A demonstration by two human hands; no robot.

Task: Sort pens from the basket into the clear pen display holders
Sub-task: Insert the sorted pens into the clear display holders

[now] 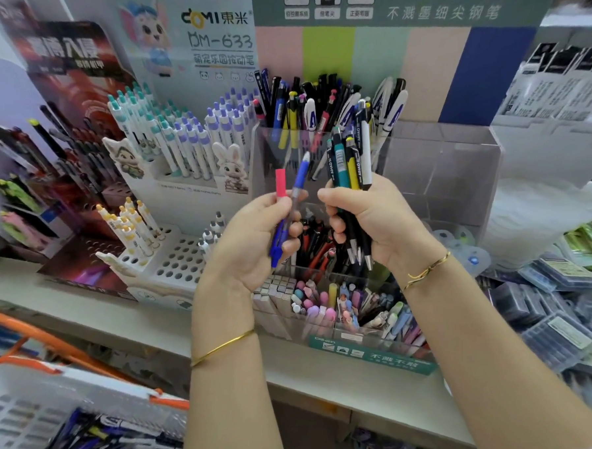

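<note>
The slim blue plastic click pen sits mid-frame, its long axis running from 7 o'clock, clip end low in the palm, up to 1 o'clock; it looks light, stiff and smooth, so the grip section is probably the surest hold. The left hand curls round its barrel and pinches a red rectangular piece, while at 3 o'clock the right hand clenches a bundle of upright mixed pens. Clear acrylic display holders stand at 1 o'clock, the white-and-orange mesh basket at 7 o'clock.

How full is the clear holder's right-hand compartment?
Empty, as far as visible: the right-hand compartment shows only bare clear walls, while the left compartment beside it is crammed with pens.
</note>
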